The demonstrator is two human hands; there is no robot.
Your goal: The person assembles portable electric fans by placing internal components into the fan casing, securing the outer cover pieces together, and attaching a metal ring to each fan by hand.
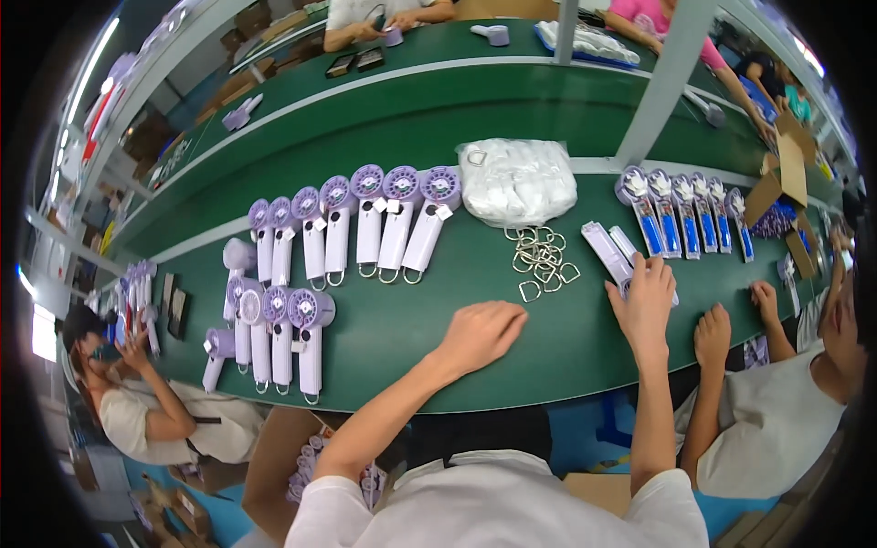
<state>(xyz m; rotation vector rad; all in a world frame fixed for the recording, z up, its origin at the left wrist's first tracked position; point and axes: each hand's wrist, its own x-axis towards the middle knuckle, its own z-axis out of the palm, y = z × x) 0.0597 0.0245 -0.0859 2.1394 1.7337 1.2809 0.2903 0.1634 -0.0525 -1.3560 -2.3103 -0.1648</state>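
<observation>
My right hand (644, 306) is closed over the near end of a lavender fan handle casing (605, 251). A second narrow lavender handle piece (624, 242) lies beside it, partly under my fingers. Curled into a loose fist, my left hand (482, 336) rests on the green table, and whatever its fingers may hold is hidden. Just beyond it lies a loose pile of metal D-rings (544, 260). To the left, several lavender handheld fans (368, 224) stand in a row, D-rings on their handle ends. More finished-looking fans (311, 352) lie closer to me.
A clear plastic bag of white parts (518, 187) sits behind the rings. Opened fans with blue batteries (683, 219) line the right side, near a cardboard box (786, 169). A co-worker's hands (713, 336) rest beside my right arm. Another person (151, 393) works at left.
</observation>
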